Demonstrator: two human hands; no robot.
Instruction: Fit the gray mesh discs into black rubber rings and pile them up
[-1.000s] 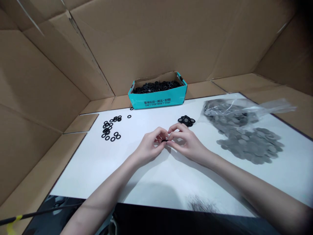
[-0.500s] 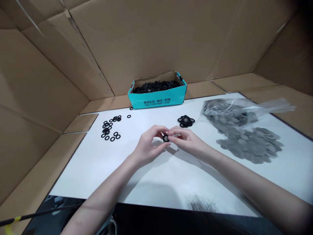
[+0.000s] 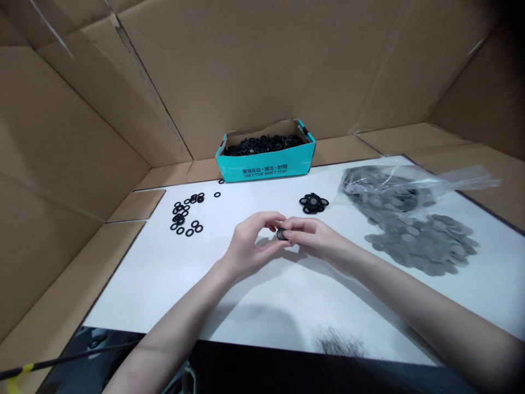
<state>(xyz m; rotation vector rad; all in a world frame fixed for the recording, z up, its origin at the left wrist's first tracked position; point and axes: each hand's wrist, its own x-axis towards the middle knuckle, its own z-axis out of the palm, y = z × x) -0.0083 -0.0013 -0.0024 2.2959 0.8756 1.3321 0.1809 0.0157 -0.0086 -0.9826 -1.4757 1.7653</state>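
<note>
Between both hands, above the white table, is a black ring with a grey disc in its middle [image 3: 281, 235]. My left hand [image 3: 252, 243] grips its edge between fingers and thumb. From the other side my right hand [image 3: 309, 235] closes on the same ring, its thumb over the grey disc and hiding part of it. Just beyond the right hand lies a small pile of black rings with grey discs in them [image 3: 313, 203]. Loose black rings [image 3: 189, 232] are scattered to the left of my left hand.
A turquoise box [image 3: 266, 168] full of black rings stands at the back. To the right, a clear plastic bag [image 3: 385, 189] holds grey discs, with a heap of grey discs [image 3: 426, 243] in front. Cardboard walls [image 3: 262, 65] enclose the white table [image 3: 262, 306].
The ring has tilted and moved slightly right in my fingers. My right thumb now covers more of the grey disc. The piles look the same.
</note>
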